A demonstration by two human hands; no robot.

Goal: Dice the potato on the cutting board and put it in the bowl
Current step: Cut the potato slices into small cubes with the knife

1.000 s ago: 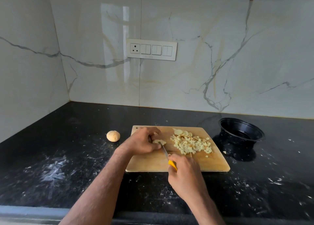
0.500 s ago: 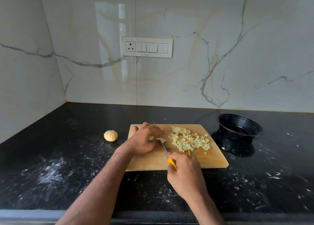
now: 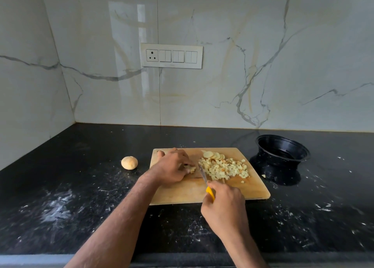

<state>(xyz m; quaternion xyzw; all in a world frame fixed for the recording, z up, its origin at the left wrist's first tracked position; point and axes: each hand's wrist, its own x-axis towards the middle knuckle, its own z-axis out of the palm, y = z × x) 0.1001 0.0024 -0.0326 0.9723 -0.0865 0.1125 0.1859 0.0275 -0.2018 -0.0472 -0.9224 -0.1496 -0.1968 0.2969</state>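
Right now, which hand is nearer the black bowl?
Right. The right hand grips the knife at the board's near edge, below-left of the black bowl; the left hand sits farther left, across the diced pile.

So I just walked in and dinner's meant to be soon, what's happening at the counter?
A person is dicing potato on the wooden cutting board. The left hand holds down a small potato piece, while the right hand grips a yellow-handled knife with its blade beside that piece. A pile of diced potato and a few slices sit on the board. Nothing can be seen in the black bowl yet.
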